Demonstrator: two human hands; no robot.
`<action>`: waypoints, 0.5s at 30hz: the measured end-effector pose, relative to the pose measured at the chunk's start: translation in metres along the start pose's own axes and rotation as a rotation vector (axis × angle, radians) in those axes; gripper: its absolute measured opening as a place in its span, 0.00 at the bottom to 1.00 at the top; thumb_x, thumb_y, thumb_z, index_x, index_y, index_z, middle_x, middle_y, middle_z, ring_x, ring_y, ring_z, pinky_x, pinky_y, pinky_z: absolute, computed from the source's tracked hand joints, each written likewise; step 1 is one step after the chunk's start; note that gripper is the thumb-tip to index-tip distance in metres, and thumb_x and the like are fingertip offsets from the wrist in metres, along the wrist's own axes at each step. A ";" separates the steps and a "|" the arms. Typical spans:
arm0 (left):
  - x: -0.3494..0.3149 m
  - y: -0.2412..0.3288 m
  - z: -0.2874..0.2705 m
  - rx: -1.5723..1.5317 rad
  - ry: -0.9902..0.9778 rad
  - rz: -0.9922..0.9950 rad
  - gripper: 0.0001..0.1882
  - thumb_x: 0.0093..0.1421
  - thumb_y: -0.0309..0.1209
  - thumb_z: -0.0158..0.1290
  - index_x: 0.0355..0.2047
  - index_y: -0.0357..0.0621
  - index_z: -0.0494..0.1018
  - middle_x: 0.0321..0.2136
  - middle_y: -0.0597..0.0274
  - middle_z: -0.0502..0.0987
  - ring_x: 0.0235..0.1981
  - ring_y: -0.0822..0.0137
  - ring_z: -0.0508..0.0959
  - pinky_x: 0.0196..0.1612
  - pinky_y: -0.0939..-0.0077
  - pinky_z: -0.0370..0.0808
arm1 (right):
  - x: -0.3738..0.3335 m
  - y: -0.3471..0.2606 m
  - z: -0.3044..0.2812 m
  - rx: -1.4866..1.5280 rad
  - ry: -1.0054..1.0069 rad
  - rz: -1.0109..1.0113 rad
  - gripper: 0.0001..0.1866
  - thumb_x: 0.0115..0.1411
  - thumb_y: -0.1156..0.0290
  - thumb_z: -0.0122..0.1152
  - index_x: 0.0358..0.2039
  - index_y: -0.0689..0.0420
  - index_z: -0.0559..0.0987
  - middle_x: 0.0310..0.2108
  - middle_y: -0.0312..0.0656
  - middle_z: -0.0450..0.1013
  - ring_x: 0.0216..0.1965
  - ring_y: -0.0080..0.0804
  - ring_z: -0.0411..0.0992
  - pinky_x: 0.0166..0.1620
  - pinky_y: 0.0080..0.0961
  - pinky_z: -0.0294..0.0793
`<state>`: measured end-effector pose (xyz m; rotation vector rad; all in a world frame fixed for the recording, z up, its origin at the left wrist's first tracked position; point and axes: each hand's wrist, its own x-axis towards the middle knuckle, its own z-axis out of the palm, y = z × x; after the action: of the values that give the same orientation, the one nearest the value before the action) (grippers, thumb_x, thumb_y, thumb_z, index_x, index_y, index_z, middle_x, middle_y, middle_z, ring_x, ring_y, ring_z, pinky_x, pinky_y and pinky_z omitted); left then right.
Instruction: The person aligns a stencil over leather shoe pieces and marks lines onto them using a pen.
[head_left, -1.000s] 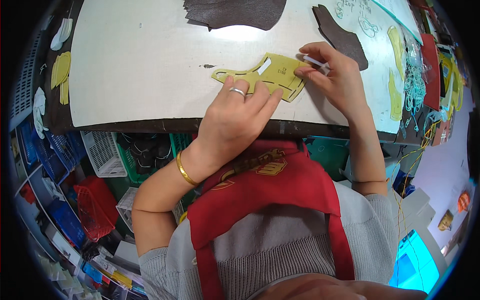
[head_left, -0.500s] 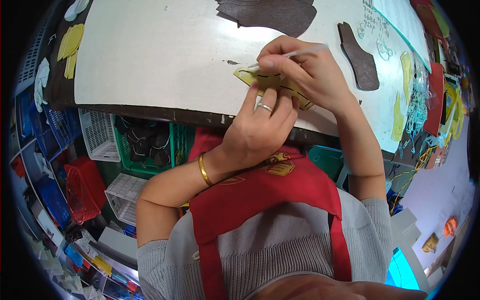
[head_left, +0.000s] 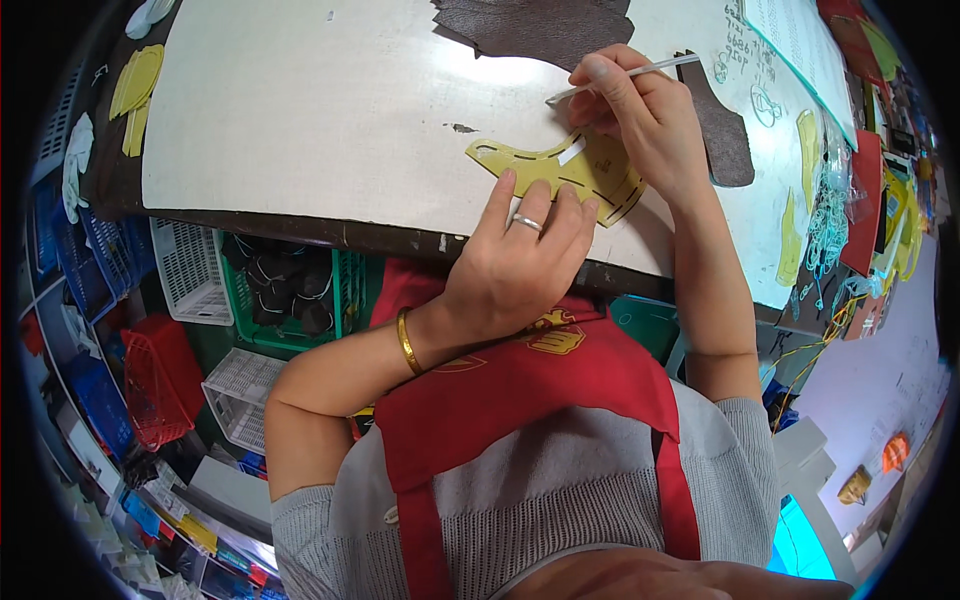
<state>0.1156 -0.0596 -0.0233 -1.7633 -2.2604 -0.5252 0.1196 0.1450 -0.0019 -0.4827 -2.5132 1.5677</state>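
A curved yellow template with dark slots and a small white patch lies near the table's front edge. My left hand, with a ring on one finger, presses its outstretched fingertips flat on the template's near edge. Pinched between the thumb and fingers of my right hand is a slim white pen. The pen's tip is above the template's far edge, apart from it. Whether anything lies under the template I cannot tell.
Dark brown leather pieces lie at the far side and to the right. Other yellow templates sit at the far left. Teal cord is heaped at the right edge. Below the table stands a green crate of dark bundles.
My right hand has lifted off the template and moved away to the upper right with the pen, baring more of the template. My left hand stays on it.
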 end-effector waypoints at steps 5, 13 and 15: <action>0.001 0.001 0.001 -0.004 0.015 -0.013 0.19 0.58 0.33 0.53 0.48 0.41 0.81 0.45 0.52 0.79 0.46 0.55 0.79 0.56 0.51 0.77 | 0.001 0.007 -0.006 -0.004 -0.068 0.013 0.20 0.76 0.55 0.51 0.41 0.59 0.81 0.32 0.35 0.79 0.36 0.21 0.80 0.41 0.19 0.79; 0.000 0.002 -0.001 0.017 -0.007 -0.003 0.19 0.59 0.33 0.53 0.47 0.41 0.81 0.45 0.52 0.79 0.47 0.54 0.78 0.56 0.50 0.78 | 0.003 0.008 -0.005 0.056 -0.005 -0.110 0.23 0.73 0.57 0.54 0.34 0.67 0.84 0.33 0.36 0.80 0.30 0.24 0.80 0.37 0.21 0.77; 0.002 0.000 -0.002 0.014 -0.017 0.008 0.19 0.59 0.34 0.52 0.48 0.40 0.80 0.45 0.52 0.79 0.48 0.53 0.78 0.56 0.50 0.77 | -0.001 -0.002 -0.007 0.042 -0.054 -0.195 0.21 0.73 0.58 0.54 0.36 0.66 0.84 0.33 0.37 0.81 0.31 0.28 0.81 0.37 0.23 0.77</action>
<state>0.1156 -0.0589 -0.0210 -1.7758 -2.2617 -0.4937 0.1222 0.1499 0.0027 -0.1852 -2.4734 1.5752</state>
